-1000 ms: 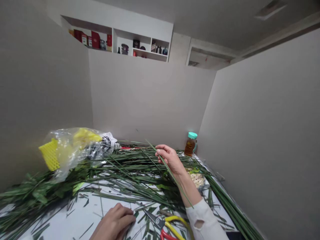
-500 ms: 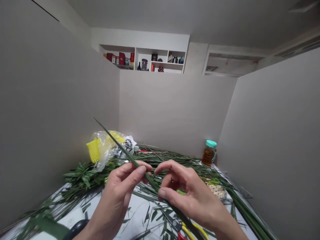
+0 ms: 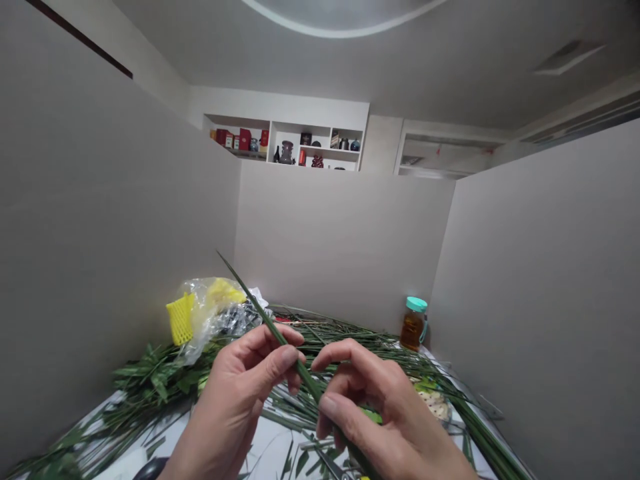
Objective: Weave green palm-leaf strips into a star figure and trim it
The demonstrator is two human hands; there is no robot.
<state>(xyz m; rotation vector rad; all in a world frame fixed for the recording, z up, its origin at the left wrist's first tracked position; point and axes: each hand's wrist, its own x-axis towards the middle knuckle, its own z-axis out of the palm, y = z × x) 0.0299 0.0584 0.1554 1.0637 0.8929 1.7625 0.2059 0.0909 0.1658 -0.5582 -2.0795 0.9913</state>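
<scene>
A long green leaf blade [image 3: 253, 301] runs slantwise through both hands, its thin tip pointing up and left. My left hand [image 3: 255, 380] pinches it between thumb and fingers partway along. Further down, my right hand [image 3: 375, 407] grips the same blade with thumb and curled fingers, its index finger raised and bent. The blade's lower end passes under the right hand and is partly hidden. Cut leaf pieces [image 3: 301, 463] lie on the white table below the hands. Part of a pair of scissors [image 3: 330, 461] shows at the bottom edge, mostly out of view.
Long green stems [image 3: 345, 333] spread across the back of the table, and a bundle [image 3: 490, 433] runs down the right. Leafy sprigs [image 3: 155, 377] lie left, by a clear plastic bag [image 3: 205, 320] and yellow netting [image 3: 180, 319]. A teal-lidded bottle [image 3: 413, 327] stands back right. Grey partitions [image 3: 340, 227] surround the table.
The view has tilted upward, so the scissors have mostly dropped out of the frame. Both hands keep hold of the leaf blade, whose tip sits slightly further right and lower in view.
</scene>
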